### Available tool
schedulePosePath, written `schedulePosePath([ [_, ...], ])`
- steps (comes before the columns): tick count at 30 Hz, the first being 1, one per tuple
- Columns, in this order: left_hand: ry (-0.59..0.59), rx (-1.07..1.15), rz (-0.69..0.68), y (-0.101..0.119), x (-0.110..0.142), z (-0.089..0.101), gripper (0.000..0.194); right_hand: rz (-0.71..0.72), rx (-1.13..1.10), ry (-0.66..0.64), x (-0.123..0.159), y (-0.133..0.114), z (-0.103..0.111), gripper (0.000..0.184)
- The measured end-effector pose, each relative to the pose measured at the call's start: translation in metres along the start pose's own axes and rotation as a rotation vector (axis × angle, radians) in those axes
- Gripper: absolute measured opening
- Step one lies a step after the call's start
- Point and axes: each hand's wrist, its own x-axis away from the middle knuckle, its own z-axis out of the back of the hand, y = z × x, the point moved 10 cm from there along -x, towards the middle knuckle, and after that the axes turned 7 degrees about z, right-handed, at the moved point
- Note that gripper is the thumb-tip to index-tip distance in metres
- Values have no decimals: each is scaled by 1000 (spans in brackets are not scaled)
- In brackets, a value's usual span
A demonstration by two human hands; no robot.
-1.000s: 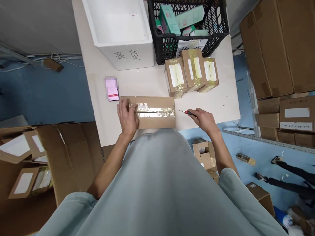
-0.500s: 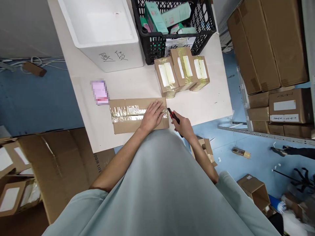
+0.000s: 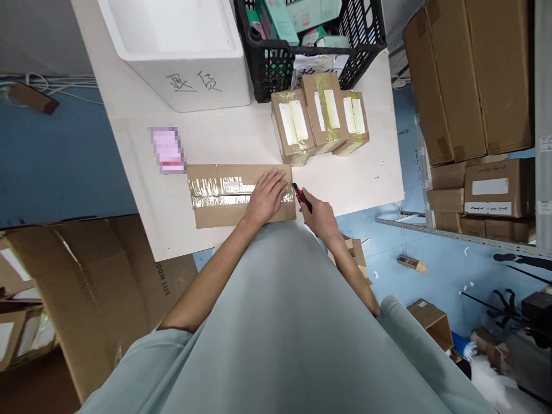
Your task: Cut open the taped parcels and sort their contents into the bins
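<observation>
A flat brown cardboard box (image 3: 219, 216) lies on the white table in front of me, with shiny clear tape along its middle seam and over its right end. My left hand (image 3: 266, 198) rests palm down on the right part of the box, fingers extended over the tape. In my right hand (image 3: 319, 214) is a black and red box cutter (image 3: 303, 198), gripped with the fingers wrapped round it. Its tip points at the box's right end, by the taped edge; whether it touches the tape I cannot tell.
Behind the box stand three small taped cartons (image 3: 325, 115), a black plastic crate (image 3: 317, 52) of green boxes and a white foam box (image 3: 207, 80). A pixelated pink item (image 3: 167, 150) lies left. Large cartons (image 3: 470, 80) are stacked at right; a big cardboard box (image 3: 99, 287) stands lower left.
The whole view has shifted slightly, so the table and its things sit a little higher and further left. My right hand has turned a little, with the cutter still by the box's right end.
</observation>
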Motion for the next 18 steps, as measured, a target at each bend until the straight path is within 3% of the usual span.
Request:
schedulePosePath([
  [11,-7,22,17,-4,-4,-2,42,-71,291,-70,-8,-18,-7,62],
  [18,-8,24,34,-6,-7,-1,44,-140,345,-164,21,-17,-26,61],
])
